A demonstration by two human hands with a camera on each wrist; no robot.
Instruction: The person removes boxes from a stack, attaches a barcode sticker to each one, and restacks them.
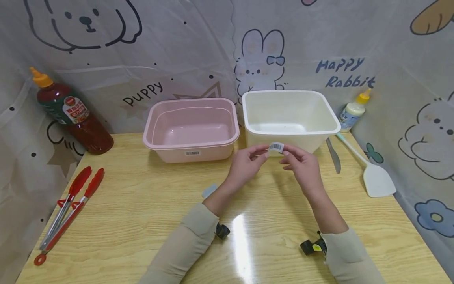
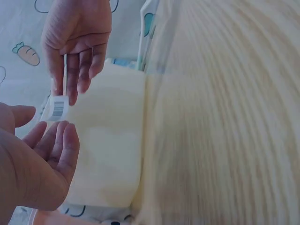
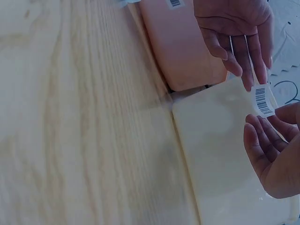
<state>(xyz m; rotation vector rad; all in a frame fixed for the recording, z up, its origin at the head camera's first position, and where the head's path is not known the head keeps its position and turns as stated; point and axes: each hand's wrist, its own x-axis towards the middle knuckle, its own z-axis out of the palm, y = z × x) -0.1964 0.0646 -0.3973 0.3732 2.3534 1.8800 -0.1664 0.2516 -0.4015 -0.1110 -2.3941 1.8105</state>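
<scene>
Both hands meet above the wooden surface (image 1: 142,205) just in front of the cream tub (image 1: 289,118), the left hand (image 1: 244,165) and right hand (image 1: 301,165) each pinching an end of a small barcode sticker (image 1: 276,147), held off the tub, beside the pink tub (image 1: 191,130).

Open wooden table (image 1: 149,205) across the near centre, passable from the front edge. Blocked at the back by pink tub (image 1: 191,128) and white tub (image 1: 289,118), standing just beside each other. Left flank bounded by red tongs (image 1: 69,209) and sauce bottle (image 1: 69,112); right flank by knife (image 1: 333,156), white spatula (image 1: 372,175) and small bottle (image 1: 352,110).
</scene>
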